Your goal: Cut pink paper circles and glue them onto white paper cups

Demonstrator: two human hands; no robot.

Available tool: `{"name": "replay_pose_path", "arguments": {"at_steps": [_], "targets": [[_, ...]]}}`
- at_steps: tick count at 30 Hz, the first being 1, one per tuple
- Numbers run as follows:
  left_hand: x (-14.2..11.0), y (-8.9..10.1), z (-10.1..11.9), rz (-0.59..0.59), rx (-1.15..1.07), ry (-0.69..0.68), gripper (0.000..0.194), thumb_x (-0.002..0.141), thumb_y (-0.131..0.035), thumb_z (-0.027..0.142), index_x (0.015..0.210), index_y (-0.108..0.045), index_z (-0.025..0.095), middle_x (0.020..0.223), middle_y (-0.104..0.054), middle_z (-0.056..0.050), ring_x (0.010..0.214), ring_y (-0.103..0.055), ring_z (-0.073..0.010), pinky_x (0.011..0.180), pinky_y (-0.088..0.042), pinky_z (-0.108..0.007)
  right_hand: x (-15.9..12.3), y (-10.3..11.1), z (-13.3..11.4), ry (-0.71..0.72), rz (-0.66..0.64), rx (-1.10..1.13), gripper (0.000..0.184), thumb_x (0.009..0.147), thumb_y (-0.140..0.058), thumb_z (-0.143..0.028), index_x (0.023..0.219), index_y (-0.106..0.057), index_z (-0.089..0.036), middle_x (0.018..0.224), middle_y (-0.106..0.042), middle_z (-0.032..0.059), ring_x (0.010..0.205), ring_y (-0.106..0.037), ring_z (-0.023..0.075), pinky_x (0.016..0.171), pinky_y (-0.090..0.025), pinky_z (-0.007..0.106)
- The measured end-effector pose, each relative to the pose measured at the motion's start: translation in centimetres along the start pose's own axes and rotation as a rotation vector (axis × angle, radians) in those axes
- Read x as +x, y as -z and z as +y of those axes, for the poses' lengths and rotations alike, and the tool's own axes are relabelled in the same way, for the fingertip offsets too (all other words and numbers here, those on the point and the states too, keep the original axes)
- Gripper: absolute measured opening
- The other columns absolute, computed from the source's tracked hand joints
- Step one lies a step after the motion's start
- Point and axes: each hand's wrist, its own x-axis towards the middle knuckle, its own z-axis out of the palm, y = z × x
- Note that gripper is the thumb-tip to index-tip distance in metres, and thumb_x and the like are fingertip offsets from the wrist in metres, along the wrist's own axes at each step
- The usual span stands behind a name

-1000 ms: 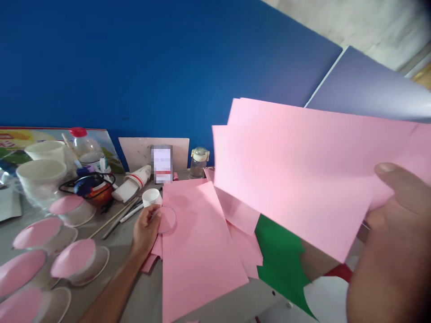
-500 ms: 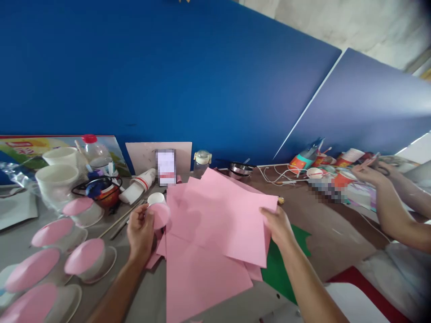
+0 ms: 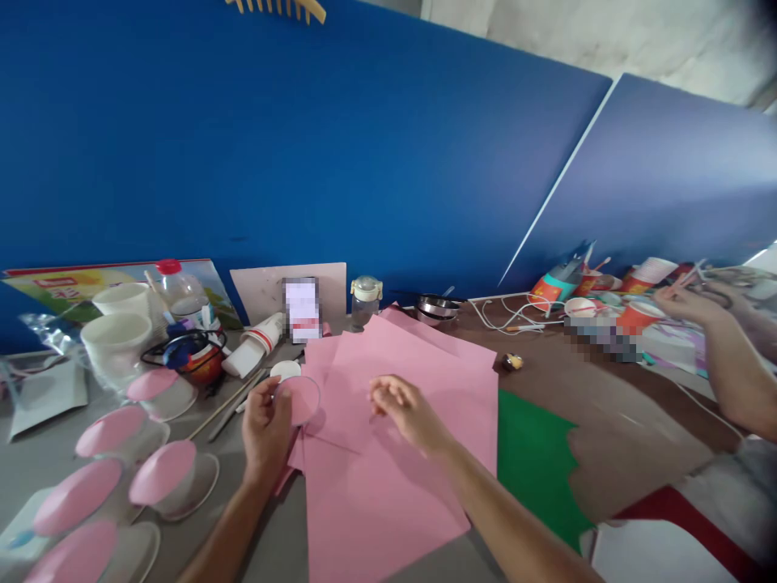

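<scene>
Left hand pinched a round pink disc, right hand curled its fingers, grip unclear, over pink paper sheets, illegibly lettered colourful board far left, grey tabletop, blue partition above.

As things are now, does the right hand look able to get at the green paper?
Probably yes: the right hand shows nothing held, and much of the green paper lies uncovered beside the pink sheets, though the arm must swing back.

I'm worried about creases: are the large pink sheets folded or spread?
Spread: the pink sheets lie overlapping, broad faces showing, no fold visible.
</scene>
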Motion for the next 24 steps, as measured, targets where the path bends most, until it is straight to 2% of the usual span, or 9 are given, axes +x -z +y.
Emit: {"name": "replay_pose_path", "arguments": {"at_steps": [4, 9, 12, 16, 18, 20, 22, 24], "targets": [[-0.2, 0.0, -0.1, -0.018, 0.021, -0.009, 0.041, 0.074, -0.065, 0.044, 0.105, -0.057, 0.019, 0.089, -0.060, -0.003, 0.075, -0.056, -0.0162, 0.064, -0.046, -0.026, 2.3, -4.6, 1.5, -0.047, -0.096, 0.023, 0.035, 0.080, -0.062, -0.041, 0.105, -0.059, -0.018, 0.084, -0.062, 0.0025, 0.075, -0.061, 0.0161, 0.067, -0.050, 0.029], [-0.6, -0.2, 0.3, -0.044, 0.046, -0.021, 0.041, 0.073, -0.065, 0.046, 0.103, -0.056, 0.019, 0.092, -0.061, -0.005, 0.083, -0.059, -0.0195, 0.071, -0.048, -0.030, 4.4, -7.7, 3.0, -0.023, -0.122, 0.033, 0.026, 0.070, -0.063, -0.019, 0.096, -0.061, -0.017, 0.070, -0.057, -0.0020, 0.065, -0.055, 0.0134, 0.059, -0.045, 0.025], [-1.2, -0.5, 0.7, -0.091, -0.039, -0.006, 0.045, 0.074, -0.065, 0.048, 0.107, -0.054, 0.019, 0.095, -0.063, -0.007, 0.084, -0.061, -0.0199, 0.071, -0.049, -0.030, 4.7, -8.1, 3.5, 0.030, -0.078, 0.187, 0.028, 0.069, -0.057, -0.016, 0.097, -0.059, -0.018, 0.073, -0.060, -0.0010, 0.069, -0.056, 0.0144, 0.061, -0.046, 0.025], [-1.7, -0.9, 1.3, -0.231, -0.192, 0.113, 0.054, 0.073, -0.066, 0.049, 0.116, -0.047, 0.022, 0.095, -0.066, -0.007, 0.077, -0.064, -0.0182, 0.060, -0.049, -0.026, 4.3, -7.7, 3.6, 0.110, 0.006, 0.280, 0.030, 0.074, -0.058, -0.024, 0.103, -0.055, -0.019, 0.083, -0.063, 0.0021, 0.074, -0.058, 0.0159, 0.066, -0.048, 0.027], [-1.5, -0.8, 1.4, -0.292, -0.170, 0.137, 0.046, 0.071, -0.069, 0.046, 0.106, -0.053, 0.021, 0.086, -0.067, -0.005, 0.070, -0.062, -0.0165, 0.057, -0.047, -0.025, 4.0, -7.4, 3.7, 0.137, 0.023, 0.268, 0.032, 0.078, -0.058, -0.028, 0.109, -0.053, -0.019, 0.091, -0.063, 0.0042, 0.079, -0.059, 0.0165, 0.070, -0.048, 0.028], [-1.0, -0.5, 1.3, -0.313, -0.093, 0.122, 0.033, 0.070, -0.070, 0.043, 0.087, -0.057, 0.019, 0.069, -0.063, 0.000, 0.058, -0.057, -0.0132, 0.052, -0.045, -0.024, 3.7, -7.2, 3.6, 0.184, 0.032, 0.225, 0.036, 0.083, -0.054, -0.032, 0.117, -0.049, -0.019, 0.099, -0.063, 0.0067, 0.085, -0.060, 0.0174, 0.073, -0.049, 0.030], [-0.3, 0.0, 1.2, -0.248, -0.046, 0.085, 0.026, 0.073, -0.067, 0.041, 0.077, -0.056, 0.018, 0.057, -0.056, 0.004, 0.050, -0.051, -0.0109, 0.050, -0.042, -0.024, 3.3, -7.1, 3.5, 0.291, 0.024, 0.105, 0.034, 0.089, -0.047, -0.033, 0.120, -0.048, -0.019, 0.104, -0.064, 0.0085, 0.092, -0.059, 0.0188, 0.080, -0.048, 0.033], [0.4, 0.4, 1.2, -0.083, -0.098, 0.060, 0.024, 0.074, -0.066, 0.039, 0.078, -0.055, 0.018, 0.057, -0.056, 0.005, 0.048, -0.050, -0.0098, 0.049, -0.041, -0.023, 2.9, -7.2, 3.3, 0.461, -0.049, -0.100, 0.029, 0.090, -0.044, -0.028, 0.116, -0.053, -0.020, 0.106, -0.065, 0.0081, 0.097, -0.058, 0.0197, 0.090, -0.044, 0.037]]}}
